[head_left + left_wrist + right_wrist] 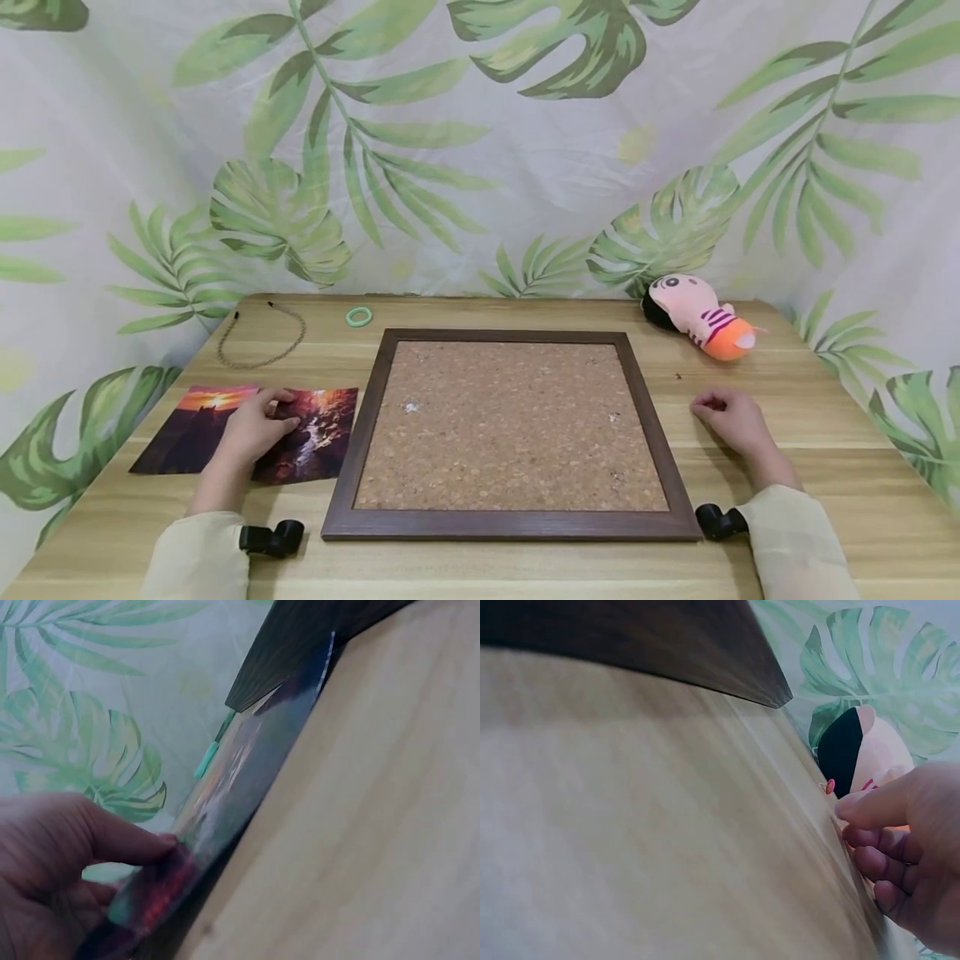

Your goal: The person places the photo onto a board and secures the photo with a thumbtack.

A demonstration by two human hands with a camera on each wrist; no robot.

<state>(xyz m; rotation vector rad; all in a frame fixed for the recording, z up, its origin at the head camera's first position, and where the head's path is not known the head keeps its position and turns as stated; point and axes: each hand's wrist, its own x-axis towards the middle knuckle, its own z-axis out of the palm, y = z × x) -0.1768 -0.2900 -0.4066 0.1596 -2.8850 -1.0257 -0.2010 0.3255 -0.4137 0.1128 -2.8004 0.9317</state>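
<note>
Currently, your left hand seems to pinch the glossy red-and-purple rectangular print, lower left of the view, apparently a picking-up step calling next for a level, crease-free lift, while your right hand, lower right, lies loosely curled, empty.

- Frame: dark brown; cork panel: speckled tan.
- Left print shows orange and pink over near-black.
- Right print: dark red and purple, pale streaks.
- Ring: mint green.
- Plush toy: pink, black, orange, purple-striped.
- Surface: tan, wood-grained.
</note>
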